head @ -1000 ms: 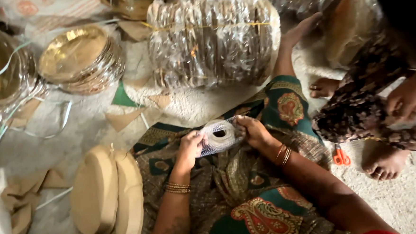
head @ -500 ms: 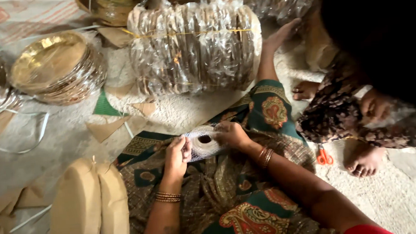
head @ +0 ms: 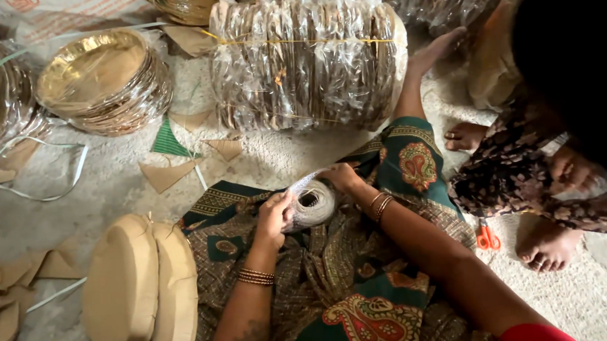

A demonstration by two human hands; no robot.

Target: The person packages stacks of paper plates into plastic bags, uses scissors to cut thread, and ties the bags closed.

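Far left on the floor [head: 110, 180]: stack of gold foil plates [head: 101, 81], plastic-wrapped. Lower left: two brown paper-wrapped round packs [head: 140, 290], on edge, leaning together. Spool of pale twine [head: 310, 203] is held on the lap, between both hands, core hole facing up toward the camera. Left hand [head: 273, 219] is cupped on the spool's left side, fingers curled against it. Right hand [head: 342, 177] is just above-right, fingers pinched on a strand drawn off the top. Both hands touch it; neither is nearer. Behind: clear-wrapped plate bundle [head: 308, 59] tied with yellow string. Right: orange scissors [head: 487, 237] by another person's foot [head: 546, 244].
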